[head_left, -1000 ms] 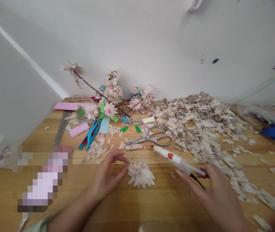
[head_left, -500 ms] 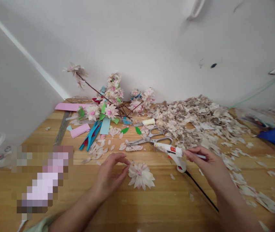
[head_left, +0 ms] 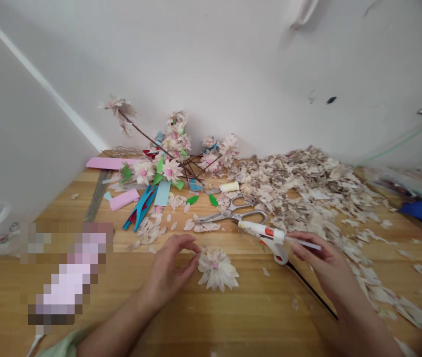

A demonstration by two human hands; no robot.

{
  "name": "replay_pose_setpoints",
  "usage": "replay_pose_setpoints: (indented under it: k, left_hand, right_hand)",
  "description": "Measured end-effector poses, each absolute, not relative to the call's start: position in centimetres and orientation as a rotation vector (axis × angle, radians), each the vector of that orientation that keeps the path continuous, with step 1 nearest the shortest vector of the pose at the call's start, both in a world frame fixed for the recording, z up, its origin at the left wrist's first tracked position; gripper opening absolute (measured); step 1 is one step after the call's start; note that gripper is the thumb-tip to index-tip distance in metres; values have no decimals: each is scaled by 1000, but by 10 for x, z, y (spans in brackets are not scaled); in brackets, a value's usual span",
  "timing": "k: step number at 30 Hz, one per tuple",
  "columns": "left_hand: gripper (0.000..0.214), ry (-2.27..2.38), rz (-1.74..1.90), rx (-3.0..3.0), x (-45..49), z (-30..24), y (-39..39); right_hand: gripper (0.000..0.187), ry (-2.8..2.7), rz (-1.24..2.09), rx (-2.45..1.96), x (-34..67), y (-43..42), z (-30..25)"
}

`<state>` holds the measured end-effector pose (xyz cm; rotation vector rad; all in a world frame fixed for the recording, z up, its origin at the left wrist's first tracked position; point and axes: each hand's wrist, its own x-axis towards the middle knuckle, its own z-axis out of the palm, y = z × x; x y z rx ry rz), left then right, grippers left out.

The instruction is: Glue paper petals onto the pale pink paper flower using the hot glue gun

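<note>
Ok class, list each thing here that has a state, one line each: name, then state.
Left hand: loosely curled, fingertips at the paper flower.
Right hand: pinching the glue stick.
Paper flower: lying loose, no stem attached.
Glue stick: seated in the glue gun.
Glue gun: black cord trailing.
Scissors: closed, lying flat.

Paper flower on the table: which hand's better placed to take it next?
Left, probably. The left hand has its fingertips at the edge of the paper flower, while the right hand is further off, occupied with the white glue gun and glue stick.
</note>
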<state>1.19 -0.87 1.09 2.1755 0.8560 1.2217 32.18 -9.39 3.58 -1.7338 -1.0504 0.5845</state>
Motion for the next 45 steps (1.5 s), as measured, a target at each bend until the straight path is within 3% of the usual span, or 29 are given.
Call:
replay_pose_setpoints:
  k: [3, 6, 9, 15, 22, 34, 45]
  left_hand:
    - [35, 888, 1241, 2196, 12, 11, -8]
    - [33, 882, 1242, 2219, 12, 11, -7]
    - [33, 824, 1238, 2288, 12, 12, -5]
    - [33, 743, 1225, 2457, 11, 14, -3]
    - [28, 783, 1238, 2491, 10, 18, -1]
    - [31, 661, 1243, 2650, 17, 20, -16]
    - [30, 654, 1128, 2747, 14, 13, -14]
  right_hand:
    - [45, -1078, 254, -1781, 314, -108, 53]
    - [37, -1082, -210, -1693, 291, -117, 74]
    - [17, -1698, 26, -1573, 257, -107, 82]
    - [8, -2330, 309, -1514, 211, -59, 49]
    - [12, -2242, 368, -1389, 218, -54, 40]
    - [11, -2182, 42, -1230, 222, -59, 42]
    - [14, -2223, 34, -1219, 218, -60, 43]
